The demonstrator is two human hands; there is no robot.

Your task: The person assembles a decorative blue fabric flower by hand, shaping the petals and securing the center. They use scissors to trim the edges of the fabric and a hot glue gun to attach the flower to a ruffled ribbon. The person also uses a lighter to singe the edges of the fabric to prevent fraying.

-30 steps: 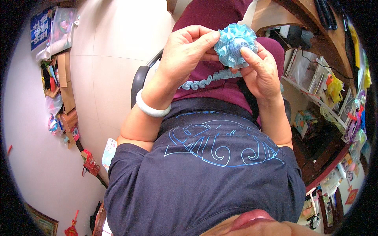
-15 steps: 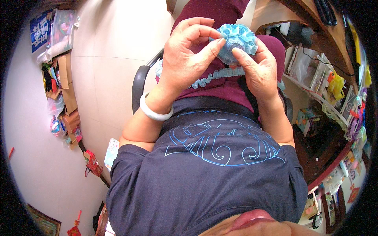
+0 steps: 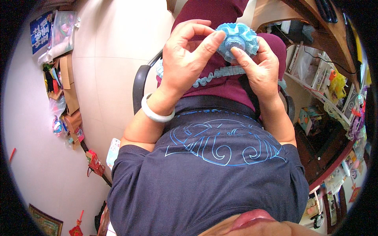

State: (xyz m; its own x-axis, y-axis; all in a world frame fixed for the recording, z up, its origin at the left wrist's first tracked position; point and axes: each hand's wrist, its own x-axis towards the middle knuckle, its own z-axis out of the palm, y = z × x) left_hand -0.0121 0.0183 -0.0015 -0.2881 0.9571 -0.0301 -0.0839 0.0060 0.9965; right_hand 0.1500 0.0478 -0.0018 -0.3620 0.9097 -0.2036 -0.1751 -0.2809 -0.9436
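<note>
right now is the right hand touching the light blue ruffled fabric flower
Touching: in the head view, the right hand pinches the light blue ruffled flower, thumb on its centre.

Head cam on my end: right hand (image 3: pixel 262 70) grips a blue ruffled rosette (image 3: pixel 237 38), thumb on its coiled centre. Left hand (image 3: pixel 187 57) has thumb at the rosette's left rim; can't tell if it's pinching. Pale-blue ruffled strip (image 3: pixel 226 72) across maroon trousers (image 3: pixel 212 11). White bangle (image 3: pixel 155 115), left wrist.

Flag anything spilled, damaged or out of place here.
Nothing stands out: the round, ruffled, light-blue fabric flower looks intact in the bare right hand, and a narrow, ruffled, light-blue ribbon lies across the maroon trousers.
</note>
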